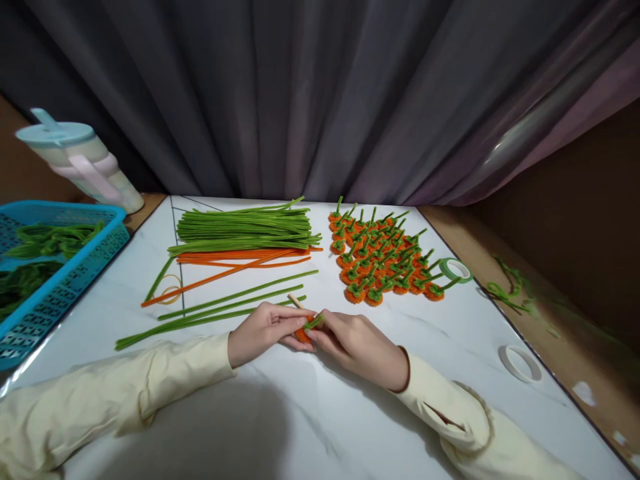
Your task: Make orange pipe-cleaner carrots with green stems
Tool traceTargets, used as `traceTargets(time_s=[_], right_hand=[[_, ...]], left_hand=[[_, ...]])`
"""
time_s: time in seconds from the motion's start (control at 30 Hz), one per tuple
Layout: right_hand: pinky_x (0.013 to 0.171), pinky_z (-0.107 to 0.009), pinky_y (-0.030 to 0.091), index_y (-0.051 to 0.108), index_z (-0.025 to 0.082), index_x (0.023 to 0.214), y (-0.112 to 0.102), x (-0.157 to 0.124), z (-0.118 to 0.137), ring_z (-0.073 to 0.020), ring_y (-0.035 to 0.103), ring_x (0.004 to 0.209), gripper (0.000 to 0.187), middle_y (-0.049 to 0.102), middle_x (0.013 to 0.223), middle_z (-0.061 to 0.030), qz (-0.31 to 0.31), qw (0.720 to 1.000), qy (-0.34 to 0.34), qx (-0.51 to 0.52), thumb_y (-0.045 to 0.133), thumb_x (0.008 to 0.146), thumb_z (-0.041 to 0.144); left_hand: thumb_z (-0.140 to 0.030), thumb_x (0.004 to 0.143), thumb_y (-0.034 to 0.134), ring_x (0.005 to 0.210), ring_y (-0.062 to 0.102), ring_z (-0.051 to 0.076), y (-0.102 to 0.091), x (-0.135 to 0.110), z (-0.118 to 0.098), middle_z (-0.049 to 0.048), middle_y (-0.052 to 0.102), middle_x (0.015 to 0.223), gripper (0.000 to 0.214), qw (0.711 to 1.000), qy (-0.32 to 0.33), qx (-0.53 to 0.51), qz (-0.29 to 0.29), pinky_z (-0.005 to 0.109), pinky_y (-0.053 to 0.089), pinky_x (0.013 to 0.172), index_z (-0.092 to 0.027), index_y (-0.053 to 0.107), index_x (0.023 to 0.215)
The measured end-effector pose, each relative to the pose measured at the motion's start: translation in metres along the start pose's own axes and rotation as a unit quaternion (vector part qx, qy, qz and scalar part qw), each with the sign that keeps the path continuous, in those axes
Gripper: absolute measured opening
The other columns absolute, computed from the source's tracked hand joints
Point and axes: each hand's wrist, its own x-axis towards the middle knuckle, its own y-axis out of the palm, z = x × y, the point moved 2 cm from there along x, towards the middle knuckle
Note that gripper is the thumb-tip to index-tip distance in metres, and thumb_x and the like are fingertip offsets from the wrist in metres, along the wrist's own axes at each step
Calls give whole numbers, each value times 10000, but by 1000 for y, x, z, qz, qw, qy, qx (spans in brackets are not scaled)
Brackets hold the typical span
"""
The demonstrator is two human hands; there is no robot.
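My left hand [267, 328] and my right hand [353, 343] meet over the white table [300, 413], both pinched on one small orange and green pipe-cleaner piece [306, 330]. A thin wooden stick [295, 301] pokes out just behind the left fingers. Beyond the hands lie a bundle of green pipe cleaners [245, 229], some orange pipe cleaners [235, 261] and a few loose green ones [220, 308]. To the right rear sits a heap of several finished orange pieces with green stems [385, 260].
A blue basket [60, 280] with green pipe cleaners stands at the left edge, a pale jug [83, 163] behind it. A green tape roll [456, 269] and a white tape roll [520, 363] lie on the right. A yellow rubber band [170, 288] rests left. Dark curtain behind.
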Motion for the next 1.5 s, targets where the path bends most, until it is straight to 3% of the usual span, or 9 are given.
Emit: traceTargets(time_s=[0.27, 0.4, 0.57, 0.63, 0.8, 0.87, 1.1, 1.3, 1.5], right_hand=[[483, -198, 326, 397, 182, 927, 2, 0, -1, -116, 525, 528, 56, 602, 704, -13, 49, 998, -23, 17, 341, 918, 179], [485, -212, 319, 406, 172, 962, 0, -2, -3, -120, 518, 548, 113, 600, 710, -16, 24, 995, -78, -62, 321, 898, 135], [460, -253, 284, 455, 152, 933, 0, -4, 4, -130, 499, 553, 178, 565, 654, -13, -54, 957, -200, -202, 286, 903, 106], [448, -265, 270, 467, 151, 919, 2, -6, 8, -124, 486, 535, 167, 554, 636, -2, -80, 940, -232, -235, 304, 915, 117], [434, -276, 274, 484, 139, 939, 6, -7, 12, -124, 495, 539, 154, 552, 637, 7, -100, 933, -237, -252, 334, 917, 117], [442, -271, 290, 488, 131, 949, 7, -7, 12, -123, 501, 548, 159, 555, 641, 6, -98, 934, -238, -247, 334, 916, 109], [483, -244, 340, 484, 125, 956, 9, -6, 10, -126, 518, 563, 240, 581, 653, -19, -77, 952, -224, -193, 244, 944, 145], [517, -215, 371, 451, 161, 1002, 7, -6, 4, -119, 542, 566, 193, 629, 736, -32, -46, 993, -109, 10, 274, 936, 200], [527, -168, 354, 478, 191, 925, 4, -4, 6, -73, 510, 562, 119, 608, 750, 9, -27, 977, -23, 210, 362, 927, 219]], left_hand=[[-416, 787, 580, 797, 681, 232, 2, -1, 3, 137, 681, 939, 461, 996, 47, 68, 26, 335, 554, 750, -73, 581, 1096], [-450, 827, 500, 524, 641, 148, -2, -3, -13, 37, 649, 639, 337, 984, 78, 157, -23, 181, 469, 394, -134, 524, 940], [-473, 888, 300, 281, 440, 83, 4, -10, -34, -29, 514, 447, 398, 965, -27, 260, 29, 173, 309, 284, -174, 425, 657], [-412, 905, 281, 299, 435, 82, 9, -14, -38, -42, 484, 431, 382, 935, -13, 353, 42, 187, 337, 343, -174, 436, 649], [-237, 900, 310, 464, 487, 118, 17, -24, -42, -11, 503, 526, 316, 775, 157, 612, 9, 234, 295, 467, -164, 502, 660], [-211, 903, 305, 478, 485, 122, 18, -26, -41, -4, 516, 549, 311, 744, 172, 645, 13, 244, 275, 472, -161, 521, 684], [-190, 912, 305, 452, 440, 100, 16, -20, -38, -36, 465, 544, 262, 769, 177, 613, 38, 224, 280, 466, -162, 494, 733], [-173, 910, 270, 462, 440, 95, 14, -18, -34, -35, 458, 570, 237, 780, 274, 562, 35, 213, 308, 479, -174, 437, 741], [-180, 898, 288, 458, 445, 88, 9, -15, -29, -34, 482, 556, 209, 807, 291, 511, 46, 196, 317, 474, -184, 419, 735]])
